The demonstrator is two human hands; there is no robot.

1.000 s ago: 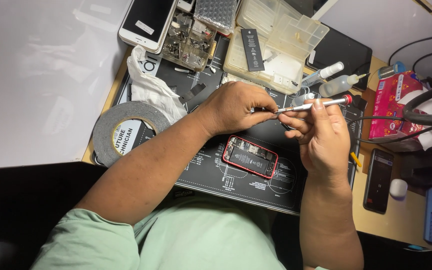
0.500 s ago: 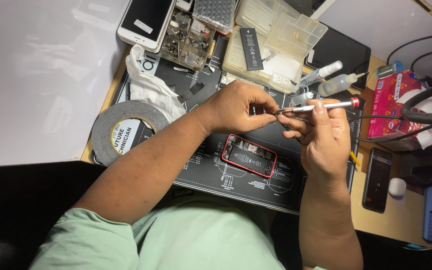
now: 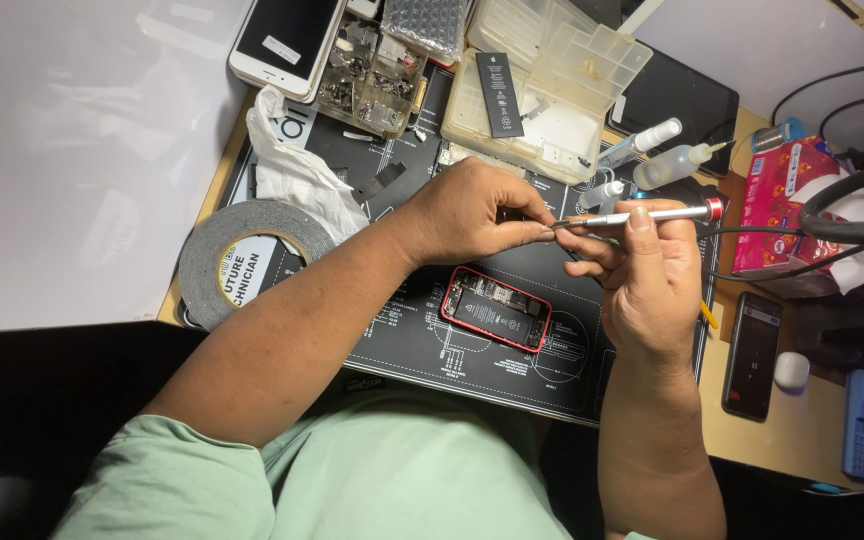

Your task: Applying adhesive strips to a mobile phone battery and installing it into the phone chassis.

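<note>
My right hand (image 3: 642,280) grips a slim silver screwdriver (image 3: 652,214) with a red end cap, held level above the dark work mat (image 3: 402,340). My left hand (image 3: 472,215) pinches at the screwdriver's tip with thumb and forefinger; whether something tiny sits between them I cannot tell. Under both hands an opened red phone (image 3: 495,308) lies face down on the mat with its insides showing.
A roll of grey tape (image 3: 242,260), a crumpled white cloth (image 3: 297,175), a white phone (image 3: 287,40), a tray of small parts (image 3: 372,70), a clear compartment box (image 3: 552,85) with a black battery, small bottles (image 3: 667,160), a dark phone (image 3: 752,355) and a red tissue pack (image 3: 782,200) surround the mat.
Both hands have stayed together over the red phone, with only small finger shifts at the screwdriver tip.
</note>
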